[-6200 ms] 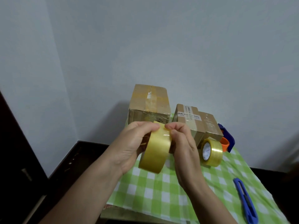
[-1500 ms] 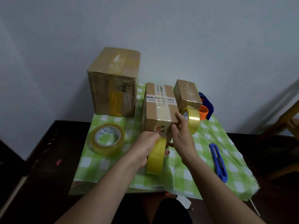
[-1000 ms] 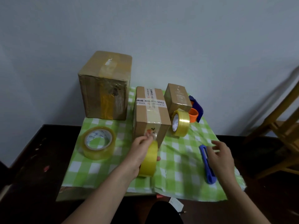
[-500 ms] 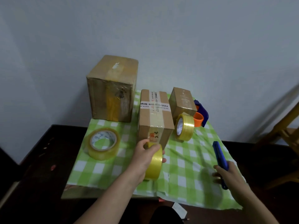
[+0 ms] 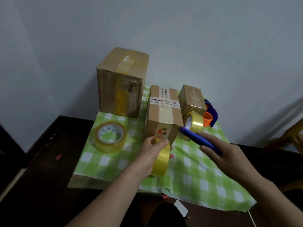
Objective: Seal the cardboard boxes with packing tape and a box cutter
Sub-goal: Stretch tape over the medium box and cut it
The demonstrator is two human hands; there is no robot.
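Note:
A middle cardboard box (image 5: 164, 112) with a white printed label stands on the green checked cloth (image 5: 188, 169), a strip of tape running over its top and down its front face. My left hand (image 5: 152, 154) grips a yellow tape roll (image 5: 161, 159) just below that front face. My right hand (image 5: 229, 154) holds a blue box cutter (image 5: 198, 139), its tip at the box's front right top corner. A large box (image 5: 122, 82) stands at the back left and a small box (image 5: 191, 99) at the back right.
A clear tape roll (image 5: 110, 136) lies flat on the cloth's left side. Another yellow roll (image 5: 193, 124) stands on edge right of the middle box, with an orange and blue tape dispenser (image 5: 210, 115) behind it. A wooden chair (image 5: 291, 138) is at the right edge.
My right hand left the box, picked the blue box cutter up off the cloth and brought its tip to the middle box's corner. My left hand kept the tape roll by the box front.

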